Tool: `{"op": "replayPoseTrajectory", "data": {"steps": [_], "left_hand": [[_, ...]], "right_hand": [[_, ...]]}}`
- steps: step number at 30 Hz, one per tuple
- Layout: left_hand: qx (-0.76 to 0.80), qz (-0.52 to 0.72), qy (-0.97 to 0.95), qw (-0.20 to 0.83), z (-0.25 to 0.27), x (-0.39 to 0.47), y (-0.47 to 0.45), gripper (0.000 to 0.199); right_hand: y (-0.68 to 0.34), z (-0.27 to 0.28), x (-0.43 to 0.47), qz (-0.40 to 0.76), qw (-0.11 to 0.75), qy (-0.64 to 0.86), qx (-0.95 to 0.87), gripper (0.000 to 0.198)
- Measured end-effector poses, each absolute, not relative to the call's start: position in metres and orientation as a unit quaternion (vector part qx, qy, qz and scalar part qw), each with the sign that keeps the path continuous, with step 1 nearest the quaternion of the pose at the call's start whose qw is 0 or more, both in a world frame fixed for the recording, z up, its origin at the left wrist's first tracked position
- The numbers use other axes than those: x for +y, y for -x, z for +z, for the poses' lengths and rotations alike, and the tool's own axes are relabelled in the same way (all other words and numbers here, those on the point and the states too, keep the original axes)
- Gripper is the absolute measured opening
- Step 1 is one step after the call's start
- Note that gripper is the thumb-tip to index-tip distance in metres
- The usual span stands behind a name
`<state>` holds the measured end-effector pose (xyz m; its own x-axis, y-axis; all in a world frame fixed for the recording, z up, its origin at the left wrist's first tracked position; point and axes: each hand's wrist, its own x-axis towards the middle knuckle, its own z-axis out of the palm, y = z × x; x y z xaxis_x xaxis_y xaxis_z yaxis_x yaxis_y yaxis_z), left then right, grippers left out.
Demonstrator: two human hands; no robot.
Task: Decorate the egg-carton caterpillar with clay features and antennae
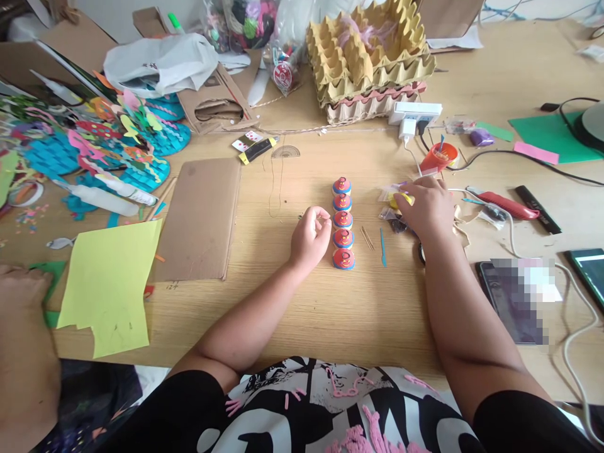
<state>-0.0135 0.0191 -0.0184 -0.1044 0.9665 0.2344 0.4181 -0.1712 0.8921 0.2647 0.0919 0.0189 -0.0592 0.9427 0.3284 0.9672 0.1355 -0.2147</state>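
Note:
Several small red and blue rounded pieces [343, 219] with yellow and dark details stand in a column on the table. Just left of the column, my left hand [310, 238] has its fingers curled in a pinch; whatever they may hold is hidden. Further right, my right hand [428, 207] has its fingers closed at a small yellow packet [401, 200], clay-like inside clear plastic. A dark packet [395, 221] lies just below it. Between the column and my right forearm are thin wooden sticks [367, 238] and a blue plastic tool [383, 248].
Cardboard [201, 220] and yellow paper [111, 286] lie left, near another person's arm [26, 352]. Egg trays [372, 75], a power strip [415, 113] and an orange cup [438, 157] stand behind. A red cutter [509, 205], cables and a phone [509, 302] lie right.

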Motion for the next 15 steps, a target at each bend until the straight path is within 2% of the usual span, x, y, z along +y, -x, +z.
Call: {"op": "replayPoseTrajectory", "data": {"steps": [8,15], "left_hand": [[0.574,0.472,-0.604,0.287,-0.020,0.019,0.014,0.009],[0.572,0.475,-0.604,0.286,-0.021,0.019,0.014,0.010]], "right_hand": [[-0.252,0.027,0.091,-0.040,0.185,0.663,-0.725,0.042],[-0.239,0.026,0.098,-0.034,0.126,0.713,-0.689,0.039]]}}
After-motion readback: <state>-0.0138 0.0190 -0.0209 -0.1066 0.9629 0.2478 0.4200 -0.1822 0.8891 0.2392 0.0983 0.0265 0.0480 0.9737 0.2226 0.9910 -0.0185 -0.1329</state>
